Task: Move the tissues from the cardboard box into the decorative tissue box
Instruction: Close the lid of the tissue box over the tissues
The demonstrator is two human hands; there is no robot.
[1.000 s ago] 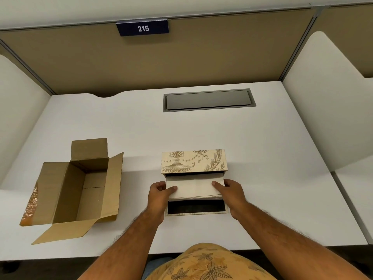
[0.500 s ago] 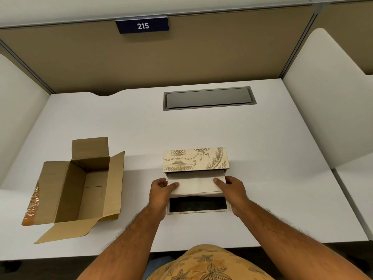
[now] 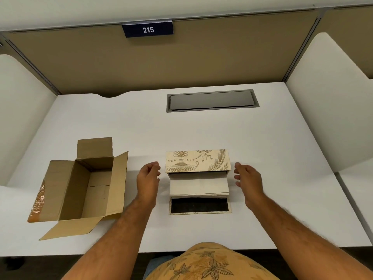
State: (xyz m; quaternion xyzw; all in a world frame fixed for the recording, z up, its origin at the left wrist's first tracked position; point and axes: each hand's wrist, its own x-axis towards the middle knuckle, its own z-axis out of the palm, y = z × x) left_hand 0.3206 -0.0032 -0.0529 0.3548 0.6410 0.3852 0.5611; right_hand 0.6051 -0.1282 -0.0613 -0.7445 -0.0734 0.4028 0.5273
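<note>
The decorative tissue box, cream with a gold urn and leaf pattern, lies on the white desk in front of me with its dark-lined flap folded open toward me. A stack of white tissues sits partly inside it, its near end sticking out over the flap. My left hand hovers just left of the box, fingers apart, holding nothing. On the other side of the box my right hand is open too, touching nothing. The brown cardboard box stands open to the left, its inside bare.
A grey cable hatch is set into the desk behind the tissue box. White side dividers rise at left and right, a tan partition with a plate reading 215 at the back.
Both hands have let go of the tissue stack and drawn apart to either side of the box. The stack now rests further inside the decorative box.
</note>
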